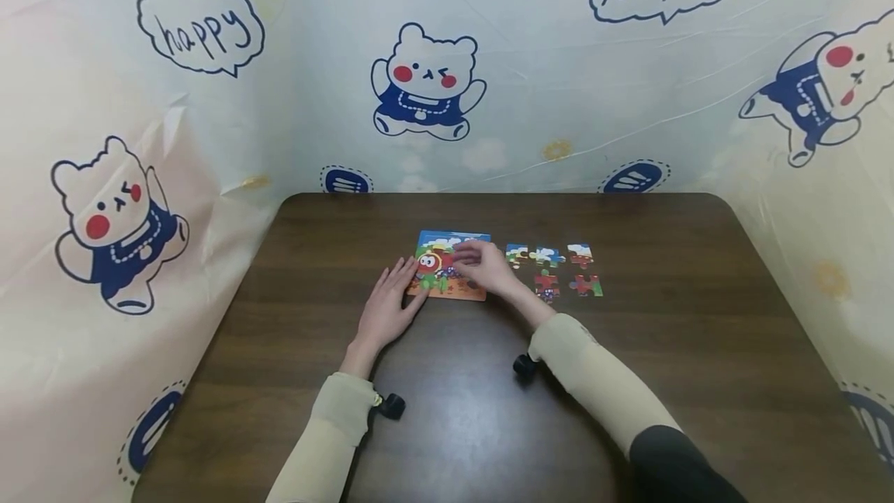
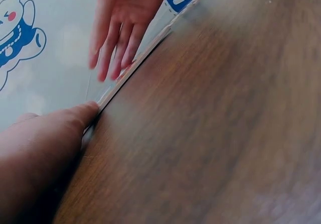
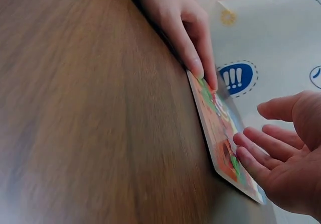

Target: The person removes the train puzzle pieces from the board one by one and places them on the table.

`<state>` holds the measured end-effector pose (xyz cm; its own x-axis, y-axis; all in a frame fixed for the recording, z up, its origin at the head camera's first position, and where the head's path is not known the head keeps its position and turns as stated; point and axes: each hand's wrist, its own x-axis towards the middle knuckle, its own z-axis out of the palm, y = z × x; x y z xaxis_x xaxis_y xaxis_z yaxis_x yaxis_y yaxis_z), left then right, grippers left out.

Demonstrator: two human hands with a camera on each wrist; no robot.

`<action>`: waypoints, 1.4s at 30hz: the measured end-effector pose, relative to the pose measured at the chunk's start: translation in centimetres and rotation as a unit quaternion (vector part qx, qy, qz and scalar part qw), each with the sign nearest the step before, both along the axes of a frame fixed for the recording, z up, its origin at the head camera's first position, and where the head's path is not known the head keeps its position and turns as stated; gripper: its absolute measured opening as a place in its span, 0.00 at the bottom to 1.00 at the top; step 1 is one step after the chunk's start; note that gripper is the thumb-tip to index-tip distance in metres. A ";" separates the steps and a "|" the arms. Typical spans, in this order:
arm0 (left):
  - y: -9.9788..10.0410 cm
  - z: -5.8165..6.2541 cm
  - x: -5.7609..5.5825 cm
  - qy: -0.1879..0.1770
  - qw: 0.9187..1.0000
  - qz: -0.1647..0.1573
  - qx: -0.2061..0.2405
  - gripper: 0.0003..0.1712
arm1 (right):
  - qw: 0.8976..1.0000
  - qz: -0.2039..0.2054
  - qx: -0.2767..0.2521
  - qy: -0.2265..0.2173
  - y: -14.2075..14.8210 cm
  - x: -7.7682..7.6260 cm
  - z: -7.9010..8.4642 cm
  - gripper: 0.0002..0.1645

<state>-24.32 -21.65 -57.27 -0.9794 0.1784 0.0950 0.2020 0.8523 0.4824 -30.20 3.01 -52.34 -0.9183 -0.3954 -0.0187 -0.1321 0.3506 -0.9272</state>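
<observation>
A colourful jigsaw puzzle board (image 1: pixel 457 292) with a cartoon picture lies flat near the table's far side. My left hand (image 1: pixel 387 307) rests on its left edge, fingers straight and thumb spread along the near corner. Over the right half of the board is my right hand (image 1: pixel 491 268), reaching in from the right. The right wrist view shows the right hand (image 3: pixel 291 156) with thumb apart and fingers loosely extended, fingertips close over the picture and nothing between them. Part of the picture is hidden under the hands.
Several loose jigsaw pieces (image 1: pixel 547 257) lie in two rows to the right of the board. They sit on a dark wooden table (image 1: pixel 475 410). Printed cloth (image 1: pixel 531 60) with cartoon bears hangs around the back and sides. Small black cameras (image 1: pixel 393 407) are on both wrists.
</observation>
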 end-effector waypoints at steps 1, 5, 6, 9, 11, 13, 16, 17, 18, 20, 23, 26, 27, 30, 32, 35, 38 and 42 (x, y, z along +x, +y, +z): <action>0.0 0.0 0.0 0.000 1.000 0.000 0.000 0.43 | 1.000 0.002 0.003 -0.001 -0.4 -0.1 0.0 0.26; 0.0 0.1 0.1 0.006 1.000 -0.004 0.002 0.43 | 1.000 0.009 0.014 0.003 -1.5 -0.8 0.0 0.27; 0.1 0.1 0.1 0.008 1.000 -0.004 0.003 0.43 | 1.000 0.012 0.016 0.003 -1.7 -0.9 0.0 0.27; 0.1 0.1 0.1 0.011 1.000 -0.006 0.003 0.42 | 0.999 0.023 0.022 0.000 -2.3 -1.3 0.1 0.28; 0.1 0.1 0.2 0.010 1.000 -0.006 0.003 0.42 | 0.999 0.030 0.024 -0.007 -2.7 -1.5 0.1 0.28; 0.1 0.1 0.2 0.009 1.000 -0.006 0.004 0.42 | 0.999 0.031 0.024 -0.017 -2.9 -1.6 0.1 0.27; 0.1 0.0 0.2 0.008 1.000 -0.007 0.004 0.41 | 0.999 0.028 0.019 -0.036 -3.2 -1.7 0.0 0.26; 0.1 0.0 0.2 0.009 1.000 -0.008 0.002 0.41 | 0.999 0.024 0.016 -0.043 -3.3 -1.7 -0.1 0.26; 0.0 0.1 0.2 0.009 1.000 -0.008 0.000 0.41 | 0.998 0.021 0.010 -0.052 -3.3 -1.7 -0.1 0.26; 0.0 0.1 0.2 0.011 1.000 -0.008 -0.004 0.41 | 0.997 0.015 -0.006 -0.070 -3.4 -1.7 -0.1 0.26; 0.0 0.2 0.3 0.012 1.000 -0.007 -0.008 0.40 | 0.996 0.008 -0.029 -0.088 -3.5 -1.7 -0.3 0.25; 0.1 0.2 0.3 0.011 1.000 -0.006 -0.007 0.40 | 0.995 -0.001 -0.035 -0.089 -3.4 -1.7 -0.4 0.25; 0.1 0.2 0.3 0.010 1.000 -0.006 -0.005 0.40 | 0.996 -0.005 -0.031 -0.086 -3.4 -1.6 -0.5 0.24; 0.1 0.1 0.3 0.009 1.000 -0.007 -0.004 0.40 | 0.998 -0.017 -0.012 -0.067 -3.4 -1.5 -0.7 0.22; 0.1 0.1 0.2 0.008 1.000 -0.007 -0.002 0.40 | 0.998 -0.024 -0.002 -0.055 -3.4 -1.5 -0.8 0.21; 0.1 0.0 0.2 0.008 1.000 -0.004 -0.002 0.40 | 0.998 -0.031 -0.005 -0.053 -3.4 -1.5 -0.7 0.20; 0.0 0.0 0.2 0.012 1.000 -0.005 -0.004 0.39 | 0.997 -0.038 -0.019 -0.070 -3.5 -1.6 -0.6 0.21; 0.1 0.0 0.2 0.012 1.000 -0.006 -0.004 0.39 | 0.994 -0.043 -0.031 -0.093 -3.4 -1.8 -0.7 0.22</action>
<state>-24.15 -21.57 -57.26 -0.9746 0.1908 0.1176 0.2239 0.8538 0.4700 -31.99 -0.40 -52.99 -0.9314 -0.3218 -0.1699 0.0717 0.2952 -0.9527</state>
